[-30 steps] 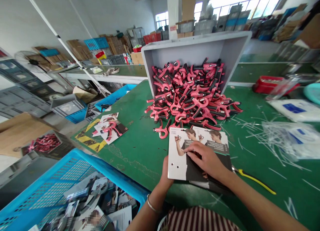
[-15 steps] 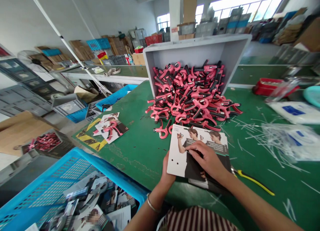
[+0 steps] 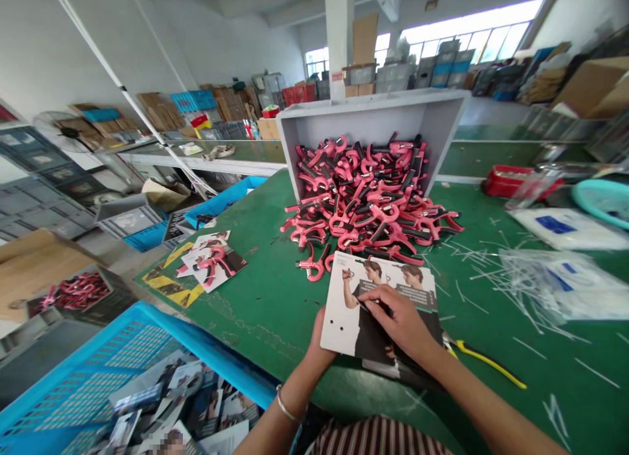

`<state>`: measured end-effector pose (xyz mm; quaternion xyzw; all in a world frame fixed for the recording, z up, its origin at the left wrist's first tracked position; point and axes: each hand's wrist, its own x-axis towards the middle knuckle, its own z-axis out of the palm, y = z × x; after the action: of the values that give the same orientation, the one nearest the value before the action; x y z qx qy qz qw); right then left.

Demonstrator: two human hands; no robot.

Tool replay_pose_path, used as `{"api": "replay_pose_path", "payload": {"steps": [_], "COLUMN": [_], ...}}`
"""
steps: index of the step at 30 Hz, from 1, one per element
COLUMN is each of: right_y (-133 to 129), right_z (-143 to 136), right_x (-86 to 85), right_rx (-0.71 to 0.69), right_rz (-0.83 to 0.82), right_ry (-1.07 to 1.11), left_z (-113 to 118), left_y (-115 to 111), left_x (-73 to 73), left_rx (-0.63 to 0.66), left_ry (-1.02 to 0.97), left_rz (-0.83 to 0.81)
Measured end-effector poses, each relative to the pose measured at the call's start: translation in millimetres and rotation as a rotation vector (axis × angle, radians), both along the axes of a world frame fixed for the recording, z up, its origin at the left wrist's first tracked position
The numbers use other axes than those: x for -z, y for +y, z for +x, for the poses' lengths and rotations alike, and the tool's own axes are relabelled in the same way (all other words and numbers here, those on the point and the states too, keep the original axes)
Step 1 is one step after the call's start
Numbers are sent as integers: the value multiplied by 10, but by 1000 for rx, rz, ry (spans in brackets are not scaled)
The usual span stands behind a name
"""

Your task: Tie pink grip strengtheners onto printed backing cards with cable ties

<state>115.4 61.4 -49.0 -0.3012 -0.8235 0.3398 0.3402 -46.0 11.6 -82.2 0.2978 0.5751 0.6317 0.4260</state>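
Note:
A printed backing card (image 3: 339, 334), showing a person with a hand grip, tilts over a stack of similar cards (image 3: 423, 300) at the table's front. My left hand (image 3: 322, 342) holds this card by its left edge, with most fingers hidden beneath it. My right hand (image 3: 400, 320) lies over the card's front, its fingers drawn together near a small dark spot; whatever they pinch is too small to make out. Beyond the cards, pink-and-black hand grips (image 3: 363, 199) spill from a tipped grey crate (image 3: 373, 101). Yellow-and-black pliers (image 3: 491, 363) lie right of the stack.
Loose white cable ties (image 3: 523, 288) and plastic bags (image 3: 565, 225) cover the right of the green table (image 3: 265, 297). Cards with a pink grip (image 3: 213, 265) lie at the left corner. A blue basket (image 3: 162, 317) of packed cards stands at lower left. A red box (image 3: 515, 179) sits behind.
The view has tilted up slightly and shifted, so the scene sits lower and a little left. Both hands stay on the same card, with little visible movement.

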Motion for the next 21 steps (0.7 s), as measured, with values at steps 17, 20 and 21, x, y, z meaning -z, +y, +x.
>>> {"api": "replay_pose_path", "payload": {"steps": [17, 20, 21], "right_y": [-33, -39, -42], "right_z": [33, 36, 36], "right_x": [18, 21, 21], "right_rx": [70, 65, 63], "right_rz": [-83, -76, -69], "right_ry": [-5, -7, -6], "left_z": [-126, -104, -99], "left_y": [-240, -226, -219], "left_x": [-113, -133, -135], "left_rx": [179, 166, 168], "left_ry": [100, 50, 34], "left_rz": [13, 7, 4]}}
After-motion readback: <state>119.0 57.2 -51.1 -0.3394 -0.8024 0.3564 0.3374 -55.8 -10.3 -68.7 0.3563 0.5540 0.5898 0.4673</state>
